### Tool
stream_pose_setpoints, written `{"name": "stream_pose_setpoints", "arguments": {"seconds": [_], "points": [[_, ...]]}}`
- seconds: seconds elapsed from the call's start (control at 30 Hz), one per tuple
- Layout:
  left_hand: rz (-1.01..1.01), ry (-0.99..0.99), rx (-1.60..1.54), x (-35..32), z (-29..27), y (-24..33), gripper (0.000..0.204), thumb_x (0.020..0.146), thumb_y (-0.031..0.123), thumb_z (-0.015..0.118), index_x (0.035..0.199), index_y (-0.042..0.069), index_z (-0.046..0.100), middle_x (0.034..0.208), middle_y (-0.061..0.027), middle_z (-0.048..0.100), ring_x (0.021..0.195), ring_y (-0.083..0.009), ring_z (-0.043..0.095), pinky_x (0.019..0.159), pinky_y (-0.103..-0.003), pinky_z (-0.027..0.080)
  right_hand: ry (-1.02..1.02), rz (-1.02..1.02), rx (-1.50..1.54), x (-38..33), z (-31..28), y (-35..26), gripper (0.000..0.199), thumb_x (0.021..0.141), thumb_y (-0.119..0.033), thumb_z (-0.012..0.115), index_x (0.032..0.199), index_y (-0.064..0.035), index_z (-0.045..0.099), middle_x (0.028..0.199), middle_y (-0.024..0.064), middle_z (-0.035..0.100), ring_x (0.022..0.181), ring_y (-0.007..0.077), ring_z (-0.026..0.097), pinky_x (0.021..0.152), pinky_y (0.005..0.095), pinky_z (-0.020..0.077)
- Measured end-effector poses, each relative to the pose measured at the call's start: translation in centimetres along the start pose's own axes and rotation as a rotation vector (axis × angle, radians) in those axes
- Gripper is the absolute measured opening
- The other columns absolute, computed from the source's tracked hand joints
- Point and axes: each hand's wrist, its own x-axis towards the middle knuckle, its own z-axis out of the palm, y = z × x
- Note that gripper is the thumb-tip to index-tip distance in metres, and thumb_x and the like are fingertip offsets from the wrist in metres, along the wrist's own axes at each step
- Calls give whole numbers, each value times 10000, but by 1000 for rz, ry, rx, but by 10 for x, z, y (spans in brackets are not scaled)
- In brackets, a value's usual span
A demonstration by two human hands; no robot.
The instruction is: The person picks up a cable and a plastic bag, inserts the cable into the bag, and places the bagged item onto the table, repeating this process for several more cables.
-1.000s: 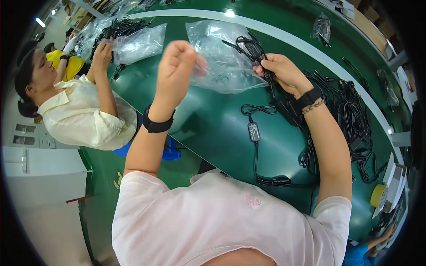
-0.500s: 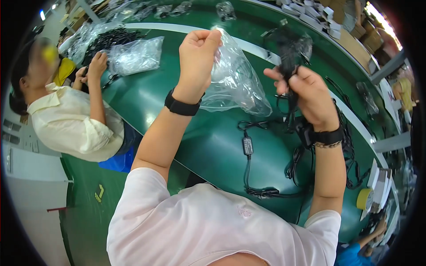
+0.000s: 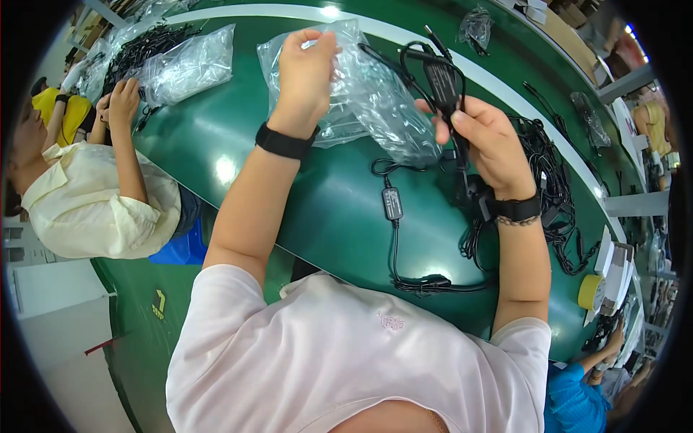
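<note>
My left hand (image 3: 307, 79) is closed, thumb against fingers, at the upper edge of a crumpled clear plastic bag (image 3: 401, 126). The bag spreads to the right from it, above the green table. In my right hand (image 3: 494, 141) is a bundled black cable (image 3: 442, 83) with a flat inline box, pinched between thumb and fingers. Its upper loops and plug end stick up in front of the bag's right side. Another black cable with an inline box (image 3: 392, 204) lies on the table nearer to me, running right under my right forearm.
A heap of black cables (image 3: 552, 187) lies right of my right hand. Beyond the pale rail is a small bagged item (image 3: 475, 30). A yellow tape roll (image 3: 591, 292) stands at right. A co-worker (image 3: 94, 195) handles cables beside stacked clear bags (image 3: 191, 68) at left.
My right hand has brought the cable up to the bag, its inline box now showing sharply. My left hand has shifted slightly left and up, and the bag is spread wider. The view has shifted slightly.
</note>
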Motion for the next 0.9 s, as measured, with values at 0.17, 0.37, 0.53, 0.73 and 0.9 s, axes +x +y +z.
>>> {"name": "stream_pose_setpoints", "arguments": {"seconds": [0.17,0.37,0.53,0.73,0.9], "points": [[-193,60,-135,29,-41,-5,167,809,45,568,950,8,486,871,-87,561,743,-161,548,629,-280,467,-47,-64,28,-5,-5,-13,307,876,-189,475,1035,66,541,755,73,572,1012,214,525,903,337,376],[-296,96,-247,34,-48,-7,116,851,91,536,961,61,513,847,-48,552,801,-160,531,716,-323,434,-17,-6,-156,-21,-5,-36,293,862,-201,480,984,58,545,746,59,554,856,172,537,859,304,391],[-330,172,-346,34,-47,-3,97,861,84,523,952,54,512,864,-47,549,799,-174,533,728,-340,438,64,-78,-383,-24,-2,-44,242,854,-154,474,952,47,567,748,40,547,761,113,482,757,238,361],[-340,100,-451,45,-67,-11,83,872,81,506,939,32,504,869,-60,545,792,-193,535,734,-345,452,137,-126,-550,-32,-2,-56,208,853,-126,476,917,51,564,744,43,545,726,116,484,707,234,373],[-310,104,-446,34,-53,-3,84,881,83,490,947,33,499,880,-69,536,801,-200,525,724,-349,446,138,-141,-664,-30,9,-52,182,848,-93,475,921,54,552,733,43,516,686,123,473,639,229,371]]}}
